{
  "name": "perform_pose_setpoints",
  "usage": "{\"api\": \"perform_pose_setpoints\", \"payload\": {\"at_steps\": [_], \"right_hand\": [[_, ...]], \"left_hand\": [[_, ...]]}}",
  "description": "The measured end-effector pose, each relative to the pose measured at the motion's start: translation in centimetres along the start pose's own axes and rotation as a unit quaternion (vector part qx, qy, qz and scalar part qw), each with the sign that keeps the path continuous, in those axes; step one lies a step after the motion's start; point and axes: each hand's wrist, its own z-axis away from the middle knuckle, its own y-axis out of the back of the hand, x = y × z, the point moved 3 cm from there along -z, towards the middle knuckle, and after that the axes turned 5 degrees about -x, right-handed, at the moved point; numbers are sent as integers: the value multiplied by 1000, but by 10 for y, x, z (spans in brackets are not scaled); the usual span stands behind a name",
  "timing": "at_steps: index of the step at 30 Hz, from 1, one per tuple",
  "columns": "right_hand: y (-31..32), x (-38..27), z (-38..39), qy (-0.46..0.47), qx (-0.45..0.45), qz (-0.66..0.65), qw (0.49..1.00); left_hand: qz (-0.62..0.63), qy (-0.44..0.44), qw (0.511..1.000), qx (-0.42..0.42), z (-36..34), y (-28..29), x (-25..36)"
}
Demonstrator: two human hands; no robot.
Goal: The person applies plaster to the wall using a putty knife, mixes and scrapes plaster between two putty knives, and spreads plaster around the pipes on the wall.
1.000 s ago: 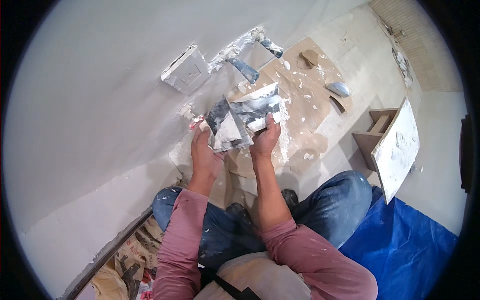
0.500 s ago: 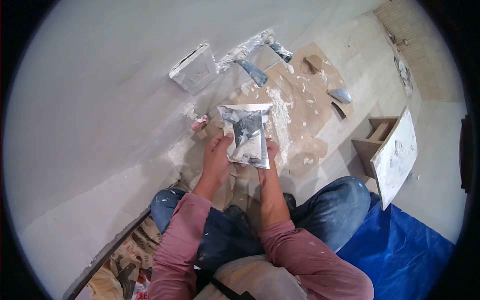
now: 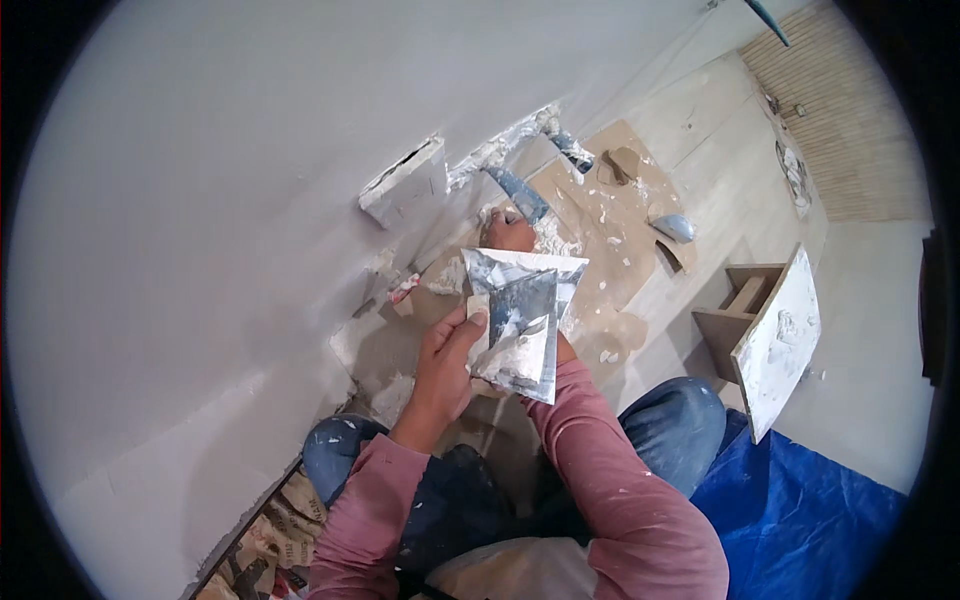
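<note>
within the left hand, two overlapping metal plates smeared with white are pinched by their left edge, extending to its right. just beyond them, the right hand is beside a blue pipe; whether it holds anything cannot be told. right of it lies brown cardboard.

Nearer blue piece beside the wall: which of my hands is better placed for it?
Probably your right hand: it extends beyond the metal blades and appears close to the blue piece, while your left hand grips the paste-smeared blades.
</note>
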Motion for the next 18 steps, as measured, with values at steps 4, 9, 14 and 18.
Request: {"api": "perform_pose_setpoints", "payload": {"at_steps": [4,9,14,18], "right_hand": [[-24,24,-30,-12,-48,-92,995],[-35,20,-24,-21,-81,-87,993],[-25,32,-27,-14,-81,-54,995],[-16,54,7,-84,-177,-288,937]], "left_hand": [[15,18,1000,-20,-3,-15,3],[19,5,1000,-15,-3,-9,4],[41,6,999,-4,-2,-9,3],[15,5,996,89,4,4,1]]}}
